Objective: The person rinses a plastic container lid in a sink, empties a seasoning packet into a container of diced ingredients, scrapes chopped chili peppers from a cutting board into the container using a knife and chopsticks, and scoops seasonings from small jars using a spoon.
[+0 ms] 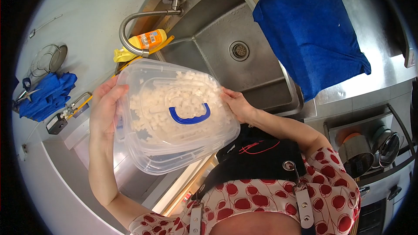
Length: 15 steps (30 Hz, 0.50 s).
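Note:
A clear plastic storage box is held up in front of me, tilted, with a blue handle on its lid. Many small whitish cubes show through the plastic; what they are made of I cannot tell. My left hand grips the box's left edge, thumb on the near face. At the opposite side, my right hand is closed on the rim, its fingers partly hidden behind the box.
Behind the box lies a steel sink with a curved faucet. A yellow bottle stands beside it. To the right, a blue cloth covers part of the steel counter. Pots sit on a lower rack; another blue cloth hangs left.

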Tool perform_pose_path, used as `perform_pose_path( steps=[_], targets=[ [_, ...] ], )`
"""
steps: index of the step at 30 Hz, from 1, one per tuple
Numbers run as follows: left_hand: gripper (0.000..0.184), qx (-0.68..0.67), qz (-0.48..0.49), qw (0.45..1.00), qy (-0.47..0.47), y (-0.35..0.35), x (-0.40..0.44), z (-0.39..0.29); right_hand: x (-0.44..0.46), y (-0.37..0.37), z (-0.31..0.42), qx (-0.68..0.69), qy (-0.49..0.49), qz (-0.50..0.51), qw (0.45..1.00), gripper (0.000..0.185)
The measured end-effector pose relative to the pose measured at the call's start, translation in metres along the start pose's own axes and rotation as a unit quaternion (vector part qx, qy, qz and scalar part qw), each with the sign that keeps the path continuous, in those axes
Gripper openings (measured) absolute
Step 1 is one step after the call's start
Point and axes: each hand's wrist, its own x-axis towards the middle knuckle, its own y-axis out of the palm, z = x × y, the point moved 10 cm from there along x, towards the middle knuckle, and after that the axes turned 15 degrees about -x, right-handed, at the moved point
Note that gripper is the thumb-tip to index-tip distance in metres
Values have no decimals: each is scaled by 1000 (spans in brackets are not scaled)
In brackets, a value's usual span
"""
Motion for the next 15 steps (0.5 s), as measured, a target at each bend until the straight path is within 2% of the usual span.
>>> perform_pose_path(
  steps=[2,6,12,15],
  targets=[
    [33,-9,2,1000,0,-1,1,2,0,-2,-1,-10,5,-3,1000,35],
    [39,4,5,1000,-1,-4,2,3,0,-1,-1,-2,2,0,1000,35],
    [37,-25,4,999,26,-23,-11,19,-3,-6,6,-12,-39,-13,999,30],
    [37,-92,-3,994,56,-60,-21,51,1,-18,28,-110,-94,-59,988,27]
  ],
)
